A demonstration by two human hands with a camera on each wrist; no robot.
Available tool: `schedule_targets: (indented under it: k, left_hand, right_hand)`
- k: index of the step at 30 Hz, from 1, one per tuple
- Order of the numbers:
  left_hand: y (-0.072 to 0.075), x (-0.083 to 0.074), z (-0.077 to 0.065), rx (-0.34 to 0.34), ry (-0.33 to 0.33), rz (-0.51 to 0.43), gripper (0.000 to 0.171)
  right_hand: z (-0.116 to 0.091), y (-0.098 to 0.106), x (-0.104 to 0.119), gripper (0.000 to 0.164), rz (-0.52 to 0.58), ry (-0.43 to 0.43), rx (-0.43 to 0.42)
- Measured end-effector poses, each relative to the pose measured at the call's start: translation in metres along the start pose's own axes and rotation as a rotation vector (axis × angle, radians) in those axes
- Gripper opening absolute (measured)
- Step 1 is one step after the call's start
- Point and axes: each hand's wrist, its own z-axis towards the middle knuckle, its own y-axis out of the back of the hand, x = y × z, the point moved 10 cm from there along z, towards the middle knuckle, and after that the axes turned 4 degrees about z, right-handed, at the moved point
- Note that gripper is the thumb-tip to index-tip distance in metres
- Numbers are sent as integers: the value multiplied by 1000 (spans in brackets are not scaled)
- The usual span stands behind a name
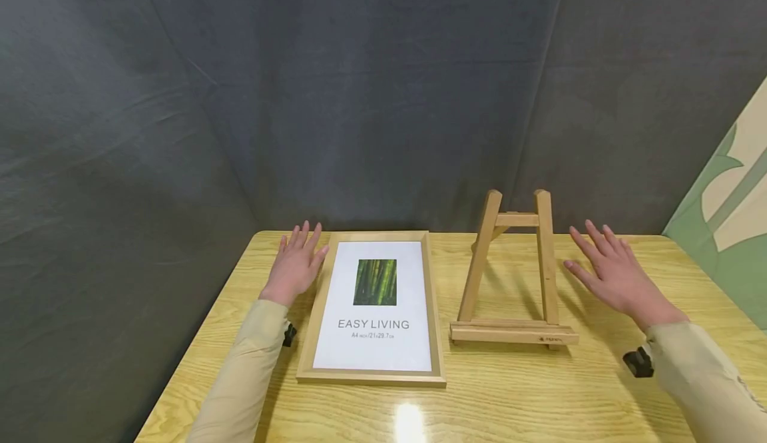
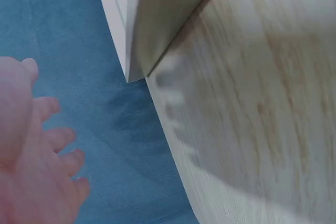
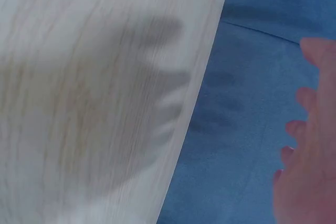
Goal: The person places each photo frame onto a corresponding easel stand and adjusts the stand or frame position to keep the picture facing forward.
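Observation:
A picture frame (image 1: 377,353) with a pale wooden border lies flat on the table, its white insert printed "EASY LIVING" around a small bamboo photo. To its right stands a small wooden tabletop easel (image 1: 514,332) with a ledge across its front. My left hand (image 1: 295,264), fingers spread, hovers beside the picture frame's upper left edge and holds nothing. Beyond the easel's right side is my right hand (image 1: 617,276), likewise spread and holding nothing. In the left wrist view, a corner of the picture frame (image 2: 168,19) shows beside the hand.
The wood-grain table (image 1: 503,396) ends at a dark grey fabric curtain (image 1: 383,96) along the back and left. A panel with a green leaf pattern (image 1: 737,230) borders the right side. Both hands cast shadows on the tabletop.

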Motion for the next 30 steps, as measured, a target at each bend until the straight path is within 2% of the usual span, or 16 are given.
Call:
schedule_targets:
  k: [5, 12, 19, 26, 30]
  left_hand:
    - [5, -2, 1, 6, -25, -94, 61]
    - [6, -1, -2, 77, -20, -278, 69]
    - [8, 1, -4, 83, -26, -415, 72]
    - [12, 2, -8, 85, 5, -523, 68]
    - [9, 5, -9, 97, 31, -587, 67]
  right_hand:
    - [4, 7, 0, 70, 27, -16, -29]
    - [6, 15, 3, 60, 118, -79, -27]
    - [7, 20, 7, 56, 189, -104, -28]
    - [4, 26, 10, 52, 251, -109, -59]
    - [1, 28, 7, 53, 341, -166, -44]
